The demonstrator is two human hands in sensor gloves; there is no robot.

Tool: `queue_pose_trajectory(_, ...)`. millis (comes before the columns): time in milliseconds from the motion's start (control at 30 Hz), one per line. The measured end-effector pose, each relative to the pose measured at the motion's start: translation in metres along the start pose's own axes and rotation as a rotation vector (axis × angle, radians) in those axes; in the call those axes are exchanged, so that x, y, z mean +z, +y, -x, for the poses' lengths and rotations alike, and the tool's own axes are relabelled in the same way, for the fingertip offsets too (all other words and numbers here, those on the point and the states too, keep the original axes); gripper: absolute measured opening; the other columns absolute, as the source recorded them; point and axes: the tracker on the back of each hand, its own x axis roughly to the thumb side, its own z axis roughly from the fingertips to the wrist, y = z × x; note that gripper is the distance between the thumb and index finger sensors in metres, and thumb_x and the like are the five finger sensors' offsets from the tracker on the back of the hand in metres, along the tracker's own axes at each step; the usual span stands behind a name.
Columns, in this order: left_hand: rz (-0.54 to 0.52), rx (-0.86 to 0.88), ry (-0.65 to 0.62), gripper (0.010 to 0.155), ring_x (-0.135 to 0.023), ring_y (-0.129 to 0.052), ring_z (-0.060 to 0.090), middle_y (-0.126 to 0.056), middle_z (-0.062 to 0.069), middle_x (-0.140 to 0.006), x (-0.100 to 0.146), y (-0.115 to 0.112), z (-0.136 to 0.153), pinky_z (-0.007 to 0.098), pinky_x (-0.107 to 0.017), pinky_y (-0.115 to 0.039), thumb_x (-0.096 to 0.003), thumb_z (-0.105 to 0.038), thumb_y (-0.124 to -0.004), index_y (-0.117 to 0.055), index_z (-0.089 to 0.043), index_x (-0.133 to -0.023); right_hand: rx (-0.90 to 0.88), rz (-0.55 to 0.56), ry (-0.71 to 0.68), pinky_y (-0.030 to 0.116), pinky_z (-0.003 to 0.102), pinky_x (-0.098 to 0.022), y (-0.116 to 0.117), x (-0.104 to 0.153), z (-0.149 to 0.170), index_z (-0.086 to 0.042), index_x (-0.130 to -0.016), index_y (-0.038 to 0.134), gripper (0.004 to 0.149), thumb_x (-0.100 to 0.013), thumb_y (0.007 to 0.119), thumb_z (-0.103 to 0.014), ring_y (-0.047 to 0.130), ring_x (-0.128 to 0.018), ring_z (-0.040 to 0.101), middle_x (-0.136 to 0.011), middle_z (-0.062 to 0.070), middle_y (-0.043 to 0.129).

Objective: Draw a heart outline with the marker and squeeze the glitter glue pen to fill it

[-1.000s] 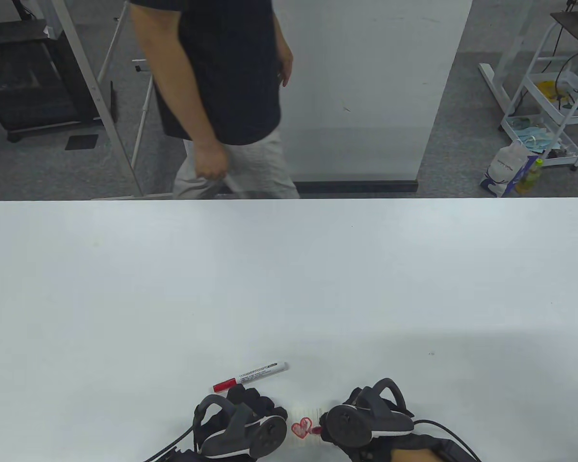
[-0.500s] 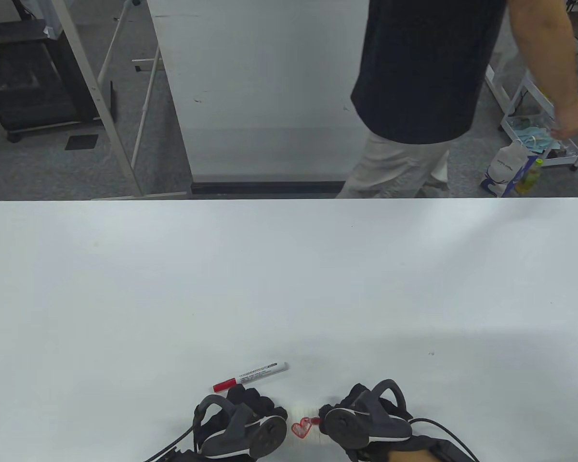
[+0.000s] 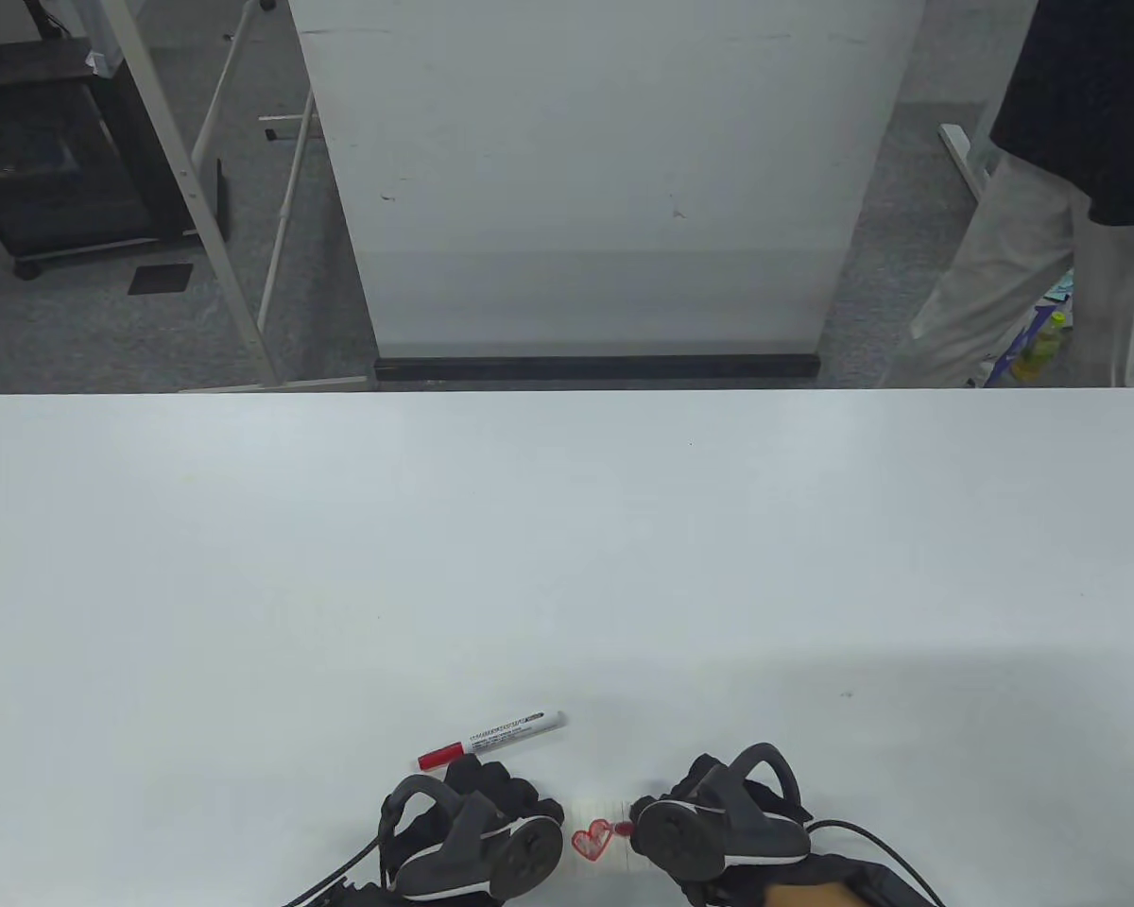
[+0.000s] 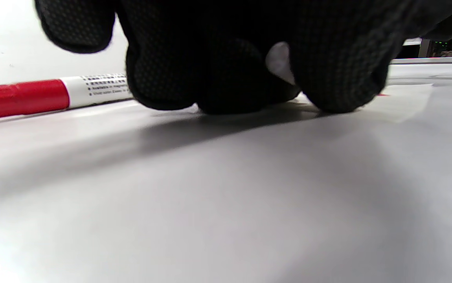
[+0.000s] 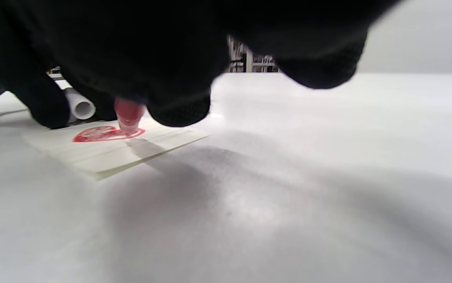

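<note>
A small cream paper (image 3: 597, 812) lies at the table's near edge with a red heart (image 3: 591, 842) drawn on it. My right hand (image 3: 709, 824) grips the glitter glue pen; its pink tip (image 5: 128, 116) touches the heart (image 5: 106, 133) at its right lobe. My left hand (image 3: 491, 814) rests with curled fingers (image 4: 340, 78) on the table just left of the paper, and a small white cap (image 5: 79, 107) shows between them. The red-capped white marker (image 3: 491, 739) lies loose behind the left hand, also seen in the left wrist view (image 4: 33, 96).
A white table (image 3: 567, 567) stretches away from the hands. Beyond its far edge stand a white board (image 3: 595, 179) and a person (image 3: 1049, 217) at the right.
The pen tip has crept a little farther along the heart's right side. The left hand and marker have stayed put. The person behind the table has walked from left to right.
</note>
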Motion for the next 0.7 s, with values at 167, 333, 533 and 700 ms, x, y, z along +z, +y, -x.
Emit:
queue_pose_trajectory(167,-0.001,0.001,0.000,0.046,-0.069,-0.094,0.030,-0.098,0.000,-0.075,0.0000,0.0000,-0.0001,0.064,-0.066,-0.066,-0.0428,-0.048,-0.088,-0.088,-0.028,-0.084,0.048,0.059,0.027,0.090,0.037,-0.040,0.0006,0.0000,-0.0005,-0.012,-0.063,0.100,0.043,-0.036,0.084,-0.042,0.093,0.005,0.013,-0.011,-0.005,0.099)
queue_pose_trajectory(333,-0.001,0.001,0.001,0.046,-0.069,-0.094,0.030,-0.098,0.000,-0.075,0.0001,-0.0001,-0.0002,0.064,-0.066,-0.066,-0.0428,-0.048,-0.088,-0.088,-0.028,-0.084,-0.012,-0.001,-0.007,0.090,0.037,-0.041,-0.0002,-0.0001,-0.0011,-0.012,-0.063,0.100,0.043,-0.036,0.084,-0.042,0.093,0.005,0.013,-0.011,-0.005,0.099)
queue_pose_trajectory(533,-0.001,0.001,0.001,0.046,-0.069,-0.094,0.030,-0.098,0.000,-0.075,0.0000,-0.0001,-0.0002,0.064,-0.066,-0.066,-0.0427,-0.048,-0.088,-0.088,-0.028,-0.084,0.039,0.051,0.024,0.090,0.037,-0.041,-0.0004,0.0003,-0.0009,-0.012,-0.063,0.100,0.043,-0.036,0.084,-0.041,0.094,0.004,0.013,-0.011,-0.005,0.099)
queue_pose_trajectory(700,-0.001,0.002,0.001,0.046,-0.069,-0.094,0.030,-0.098,0.000,-0.075,-0.0001,-0.0001,-0.0002,0.064,-0.066,-0.066,-0.0427,-0.048,-0.088,-0.088,-0.028,-0.084,0.018,0.011,0.006,0.090,0.037,-0.041,-0.0016,0.0015,-0.0007,-0.012,-0.063,0.100,0.043,-0.036,0.084,-0.041,0.093,0.004,0.014,-0.011,-0.005,0.099)
